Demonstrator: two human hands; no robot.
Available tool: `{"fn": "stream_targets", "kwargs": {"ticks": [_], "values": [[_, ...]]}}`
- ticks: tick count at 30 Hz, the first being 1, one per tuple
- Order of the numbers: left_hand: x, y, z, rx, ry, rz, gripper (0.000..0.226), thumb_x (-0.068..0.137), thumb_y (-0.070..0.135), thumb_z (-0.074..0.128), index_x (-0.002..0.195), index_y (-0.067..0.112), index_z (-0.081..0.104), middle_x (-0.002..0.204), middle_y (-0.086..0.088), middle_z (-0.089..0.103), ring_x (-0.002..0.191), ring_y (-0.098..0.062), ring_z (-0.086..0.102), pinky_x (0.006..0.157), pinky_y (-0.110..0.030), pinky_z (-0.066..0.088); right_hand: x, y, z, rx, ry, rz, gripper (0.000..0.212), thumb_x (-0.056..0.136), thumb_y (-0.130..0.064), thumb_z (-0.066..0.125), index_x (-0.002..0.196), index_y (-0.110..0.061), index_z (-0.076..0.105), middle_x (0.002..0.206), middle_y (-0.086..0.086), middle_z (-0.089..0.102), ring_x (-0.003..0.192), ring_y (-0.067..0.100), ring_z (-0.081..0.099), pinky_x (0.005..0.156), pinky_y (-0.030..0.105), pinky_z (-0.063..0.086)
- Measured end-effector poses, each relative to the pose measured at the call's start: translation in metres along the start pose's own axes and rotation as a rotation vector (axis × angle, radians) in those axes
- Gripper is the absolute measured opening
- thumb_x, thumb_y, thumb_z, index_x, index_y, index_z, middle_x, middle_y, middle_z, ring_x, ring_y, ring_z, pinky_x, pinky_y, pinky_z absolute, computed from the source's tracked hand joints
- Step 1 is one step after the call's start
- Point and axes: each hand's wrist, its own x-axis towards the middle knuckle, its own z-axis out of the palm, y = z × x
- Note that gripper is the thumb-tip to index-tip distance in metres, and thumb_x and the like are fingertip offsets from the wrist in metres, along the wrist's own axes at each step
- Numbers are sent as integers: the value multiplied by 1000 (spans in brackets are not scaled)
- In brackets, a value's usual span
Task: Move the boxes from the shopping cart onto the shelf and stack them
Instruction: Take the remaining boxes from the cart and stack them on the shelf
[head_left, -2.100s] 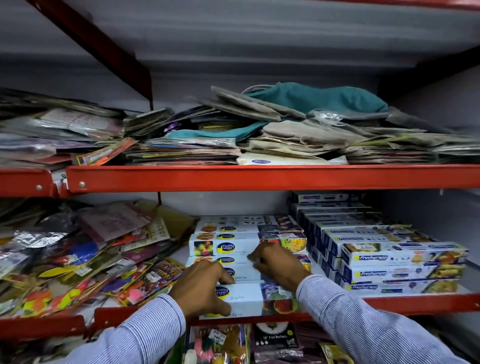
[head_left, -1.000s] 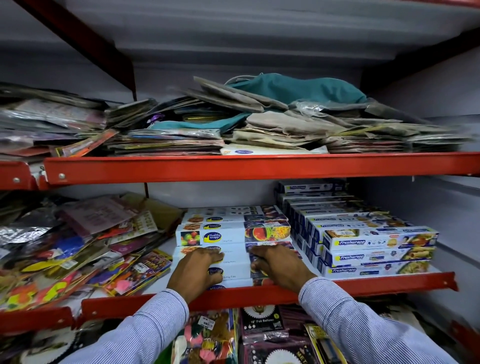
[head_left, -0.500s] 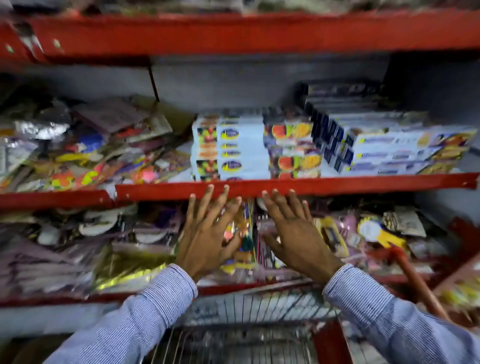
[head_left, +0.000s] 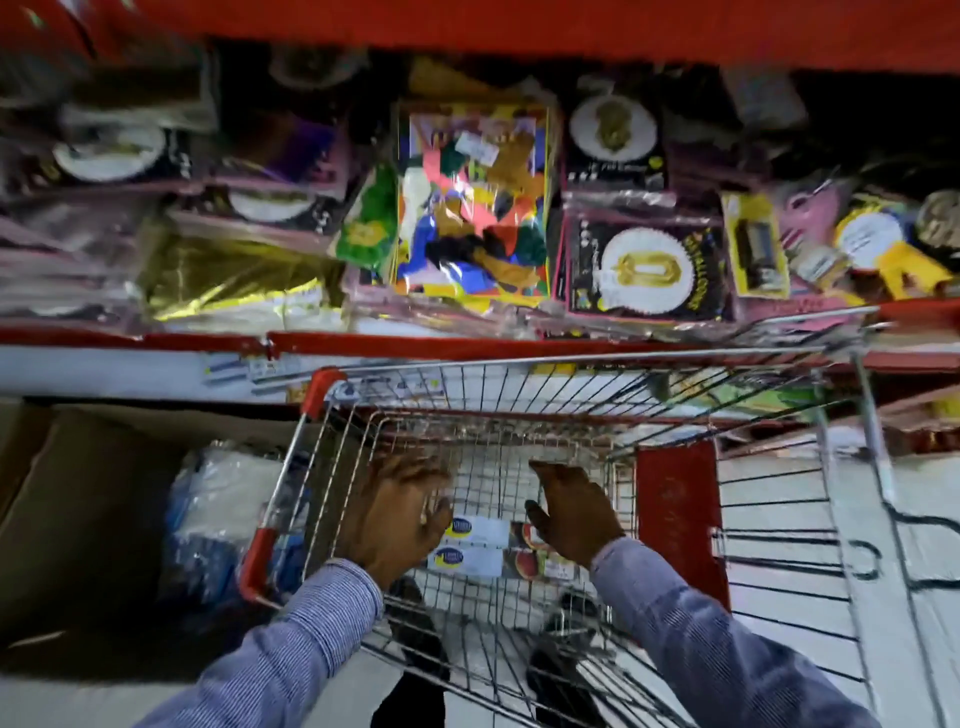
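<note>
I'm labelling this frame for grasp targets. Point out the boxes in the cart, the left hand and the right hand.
boxes (head_left: 480, 545): head view, white top face.
left hand (head_left: 395, 519): head view, back of hand.
right hand (head_left: 571, 514): head view, back of hand.

Multicoloured balloon packet, centre, lies beside a black number-balloon packet (gold digit on white disc). Gold foil packet lies left; open cardboard carton holds plastic-wrapped goods.
</note>
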Motion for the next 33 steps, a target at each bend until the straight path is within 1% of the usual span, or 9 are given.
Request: {"fn": "stream_targets", "kwargs": {"ticks": [6, 10, 14, 18, 20, 23, 28, 31, 33], "values": [[-4, -49, 71, 0, -151, -44, 33, 77, 37, 46, 93, 23, 71, 98, -1, 72, 100, -26, 62, 93, -48, 49, 59, 12, 111, -77, -312, 19, 56, 97, -35, 48, 147, -16, 29, 149, 13, 42, 136, 34, 38, 108, 46, 38], [-4, -61, 93, 1, -143, 0, 32, 78, 33, 45, 89, 19, 72, 91, -3, 74, 90, -27, 65, 87, -42, 50, 88, 22, 158, -173, -398, -27, 65, 96, -40, 52, 150, -15, 25, 149, 14, 41, 136, 33, 37, 110, 48, 35], [1, -70, 111, 66, -191, 34, 43, 76, 38, 39, 93, 20, 74, 95, 0, 75, 96, -26, 65, 90, -43, 49, 101, 33, 175, -181, -442, -54, 67, 91, -38, 61, 147, -14, 32, 145, 15, 47, 131, 34, 45, 106, 46, 42], [9, -69, 130, 108, -283, 134, 27, 80, 32, 50, 91, 21, 72, 93, -2, 74, 93, -30, 64, 81, -46, 53, 111, 48, 172, -122, -413, -111, 56, 88, -38, 65, 135, -14, 48, 134, 15, 58, 123, 34, 55, 101, 43, 46], [12, -65, 142, 149, -326, 224, 16, 81, 27, 59, 88, 18, 70, 92, -5, 73, 90, -33, 64, 75, -45, 53, 113, 55, 169, -153, -406, -127, 58, 91, -36, 62, 138, -8, 43, 135, 18, 57, 123, 36, 55, 100, 45, 47], [17, -55, 162, 268, -457, 296, 15, 87, 22, 56, 94, 15, 67, 96, -9, 70, 91, -31, 63, 72, -39, 48, 114, 63, 159, -181, -362, -119, 65, 91, -33, 61, 144, -7, 33, 135, 18, 55, 120, 36, 55, 97, 43, 48], [27, -52, 194, 374, -624, 210, 33, 85, 22, 63, 113, 7, 57, 112, -11, 66, 102, -32, 60, 78, -41, 49, 111, 84, 144, -165, -192, -133, 63, 90, -34, 61, 142, -6, 37, 135, 18, 55, 119, 37, 55, 96, 44, 48], [32, -53, 208, 376, -700, 124, 37, 85, 9, 65, 119, 3, 54, 115, -15, 66, 103, -36, 64, 72, -41, 50, 106, 87, 134, -148, -107, -141, 63, 90, -37, 60, 141, -7, 38, 136, 19, 54, 120, 37, 54, 95, 44, 46], [36, -57, 212, 340, -719, 102, 38, 85, 3, 61, 122, 1, 54, 117, -17, 66, 104, -37, 65, 76, -41, 52, 105, 82, 125, -141, -65, -162, 60, 88, -37, 61, 137, -9, 42, 128, 18, 58, 113, 38, 57, 90, 44, 49]]}}
